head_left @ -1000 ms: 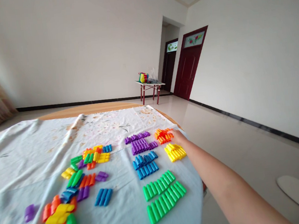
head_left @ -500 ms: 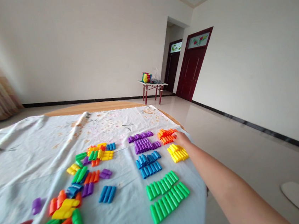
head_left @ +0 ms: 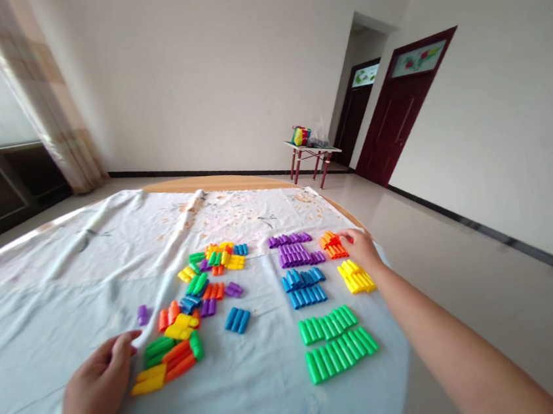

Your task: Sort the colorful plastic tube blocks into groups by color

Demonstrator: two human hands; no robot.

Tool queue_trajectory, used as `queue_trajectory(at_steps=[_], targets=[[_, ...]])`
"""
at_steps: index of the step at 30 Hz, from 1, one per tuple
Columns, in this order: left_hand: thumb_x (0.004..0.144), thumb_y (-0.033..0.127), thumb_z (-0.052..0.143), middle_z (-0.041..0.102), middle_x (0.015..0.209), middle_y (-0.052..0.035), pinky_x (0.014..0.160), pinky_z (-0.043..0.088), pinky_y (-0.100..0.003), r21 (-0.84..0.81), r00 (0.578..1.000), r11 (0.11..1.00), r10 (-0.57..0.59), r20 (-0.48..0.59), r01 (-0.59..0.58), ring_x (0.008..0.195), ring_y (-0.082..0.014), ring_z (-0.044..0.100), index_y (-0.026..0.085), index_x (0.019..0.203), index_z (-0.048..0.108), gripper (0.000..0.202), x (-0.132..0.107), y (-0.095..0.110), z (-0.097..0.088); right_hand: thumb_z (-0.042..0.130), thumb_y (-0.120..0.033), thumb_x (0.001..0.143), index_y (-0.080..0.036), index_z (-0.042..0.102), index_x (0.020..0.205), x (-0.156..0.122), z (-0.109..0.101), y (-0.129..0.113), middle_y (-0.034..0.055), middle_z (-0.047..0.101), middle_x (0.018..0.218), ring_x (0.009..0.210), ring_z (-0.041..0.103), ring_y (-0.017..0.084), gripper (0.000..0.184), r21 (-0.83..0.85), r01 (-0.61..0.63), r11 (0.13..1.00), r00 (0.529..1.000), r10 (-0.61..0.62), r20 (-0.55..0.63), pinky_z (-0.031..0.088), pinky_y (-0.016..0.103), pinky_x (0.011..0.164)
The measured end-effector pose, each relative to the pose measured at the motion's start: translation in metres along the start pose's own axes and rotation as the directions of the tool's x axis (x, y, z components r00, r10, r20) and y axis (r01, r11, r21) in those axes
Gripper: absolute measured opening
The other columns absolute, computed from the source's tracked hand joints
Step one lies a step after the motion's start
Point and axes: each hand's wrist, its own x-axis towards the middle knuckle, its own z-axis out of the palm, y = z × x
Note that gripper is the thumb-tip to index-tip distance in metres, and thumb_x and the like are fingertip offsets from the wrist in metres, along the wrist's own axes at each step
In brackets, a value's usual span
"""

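My right hand reaches to the far right of the table, its fingers closed at the edge of a stacked group of orange plastic tubes. The fingertips seem to pinch one orange tube, though it is mostly hidden. Just nearer lie yellow tubes. My left hand rests low on the left, fingers loosely extended, with nothing visible in it. Beside it is a mixed pile of coloured tubes, including yellow ones, orange ones and green ones. A purple pair lies farther off.
Sorted rows of purple, blue and green tubes line the right side. Three blue tubes lie mid-table. The cloth has wrinkles. A small table holding bags stands by the doors.
The view has swung left, so everything appears farther right. More of my left hand shows now beside the mixed pile. My right hand stays at the orange group.
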Motion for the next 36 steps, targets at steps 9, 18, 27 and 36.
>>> queue_trajectory(at_steps=[9,18,27,36], targets=[[0.076,0.047,0.044,0.069,0.074,-0.0028,0.063,0.044,-0.028,-0.108,0.997,0.992,-0.054,0.046,0.059,0.072,-0.0206,0.062,0.019,0.095,0.07,0.043,-0.01,0.014,-0.008,0.052,-0.023,0.086,-0.019,0.069,0.095,-0.114,0.042,-0.162,0.0046,0.071,0.09,0.081,0.065,0.016,0.019,0.488,0.289,0.824,0.885,-0.424,0.192,0.05,0.026,0.074],[0.073,0.052,0.041,0.069,0.072,-0.0047,0.062,0.045,-0.028,-0.162,0.999,0.986,-0.031,0.038,0.037,0.07,-0.0216,0.062,0.019,0.093,0.07,0.049,-0.012,0.009,-0.006,0.068,-0.017,0.073,-0.018,0.064,0.11,-0.159,0.101,-0.199,0.0103,0.062,0.113,0.11,0.053,0.025,0.037,0.328,0.345,0.88,0.87,-0.43,0.24,0.042,0.04,0.096],[0.071,0.052,0.043,0.069,0.072,-0.004,0.062,0.045,-0.028,-0.181,0.999,0.983,-0.027,0.028,0.032,0.069,-0.0214,0.062,0.021,0.089,0.071,0.046,-0.011,0.006,-0.005,0.065,-0.011,0.072,-0.019,0.063,0.109,-0.167,0.109,-0.193,0.0076,0.064,0.106,0.104,0.055,0.023,0.038,0.369,0.326,0.87,0.86,-0.435,0.266,0.044,0.039,0.094],[0.074,0.05,0.04,0.068,0.073,-0.0054,0.064,0.044,-0.031,-0.152,0.999,0.988,-0.027,0.043,0.033,0.071,-0.0223,0.062,0.019,0.093,0.07,0.047,-0.012,0.01,-0.005,0.074,-0.039,0.071,-0.017,0.062,0.115,-0.168,0.104,-0.189,0.0106,0.06,0.107,0.105,0.056,0.025,0.05,0.361,0.221,0.906,0.885,-0.342,0.316,0.045,0.039,0.096]])
